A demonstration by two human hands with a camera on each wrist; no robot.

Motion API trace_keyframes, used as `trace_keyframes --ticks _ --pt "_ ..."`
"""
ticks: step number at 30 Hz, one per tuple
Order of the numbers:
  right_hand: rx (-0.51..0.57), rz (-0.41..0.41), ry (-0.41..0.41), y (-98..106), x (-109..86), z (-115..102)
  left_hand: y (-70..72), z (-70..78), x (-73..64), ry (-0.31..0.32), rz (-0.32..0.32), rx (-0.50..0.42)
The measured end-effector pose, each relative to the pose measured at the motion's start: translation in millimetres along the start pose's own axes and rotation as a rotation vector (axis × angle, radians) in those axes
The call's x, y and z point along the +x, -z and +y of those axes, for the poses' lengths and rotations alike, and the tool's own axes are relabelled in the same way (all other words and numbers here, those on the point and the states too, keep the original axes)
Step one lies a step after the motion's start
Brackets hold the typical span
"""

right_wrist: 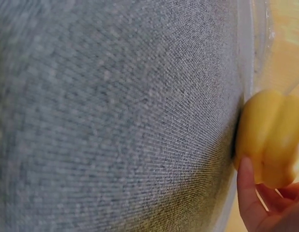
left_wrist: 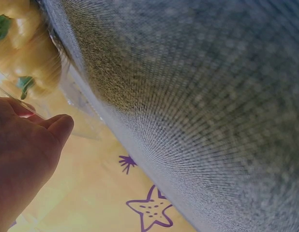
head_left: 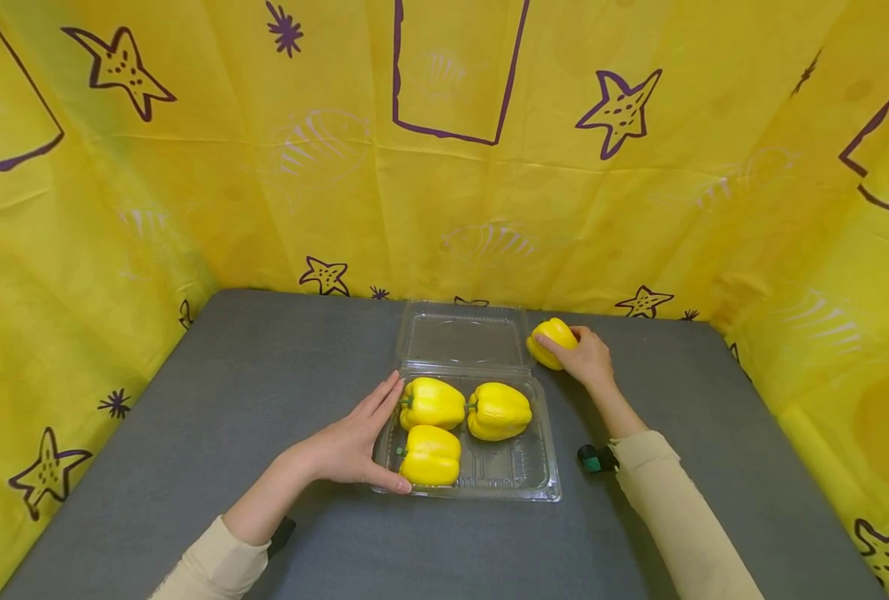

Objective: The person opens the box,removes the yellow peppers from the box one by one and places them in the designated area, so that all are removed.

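A clear plastic clamshell container (head_left: 500, 490) lies on the grey table with its lid (head_left: 462, 333) folded back. Three yellow bell peppers sit in the base: one back left (head_left: 434, 403), one back right (head_left: 500, 412) and one front left (head_left: 432, 456). My left hand (head_left: 350, 442) rests against the container's left side, fingers straight along the wall and thumb at the front left corner. Beyond the base, just right of the lid, my right hand (head_left: 588, 357) grips another yellow bell pepper (head_left: 552, 342). In the right wrist view this pepper (right_wrist: 268, 135) appears low beside the table surface.
The grey table (head_left: 264, 350) spreads out around the container. Yellow cloth (head_left: 444, 192) with purple starfish drawings hangs behind it and along both sides. A black and green strap piece (head_left: 596, 458) shows by the right sleeve.
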State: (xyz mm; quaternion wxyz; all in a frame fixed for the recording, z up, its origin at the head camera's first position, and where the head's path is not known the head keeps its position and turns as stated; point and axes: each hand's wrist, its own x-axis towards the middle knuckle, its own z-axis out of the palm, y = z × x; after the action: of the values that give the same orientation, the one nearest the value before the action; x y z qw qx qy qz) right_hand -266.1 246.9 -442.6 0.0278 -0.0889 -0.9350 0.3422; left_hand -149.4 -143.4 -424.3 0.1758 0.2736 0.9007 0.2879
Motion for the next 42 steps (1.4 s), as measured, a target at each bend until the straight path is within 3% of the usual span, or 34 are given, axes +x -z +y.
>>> trace_keyframes --ticks 10,16,29,35,42 --pt "0.046 -0.021 0.048 5 -4.9 0 -0.4 0.2 -0.3 0.015 -0.008 -0.014" --pt "0.073 0.006 0.067 7 -10.6 0 -0.4 -0.4 0.2 0.02 -0.008 -0.018" --pt "0.235 0.08 0.043 15 -42.6 -13 -0.1 -0.2 -0.2 0.011 -0.007 -0.019" --pt "0.297 0.058 0.105 14 -59.0 -16 -0.7 -1.2 0.2 0.007 -0.007 -0.015" --pt "0.37 -0.031 0.186 11 -81.6 -19 -1.4 -1.5 0.5 0.014 -0.009 -0.015"
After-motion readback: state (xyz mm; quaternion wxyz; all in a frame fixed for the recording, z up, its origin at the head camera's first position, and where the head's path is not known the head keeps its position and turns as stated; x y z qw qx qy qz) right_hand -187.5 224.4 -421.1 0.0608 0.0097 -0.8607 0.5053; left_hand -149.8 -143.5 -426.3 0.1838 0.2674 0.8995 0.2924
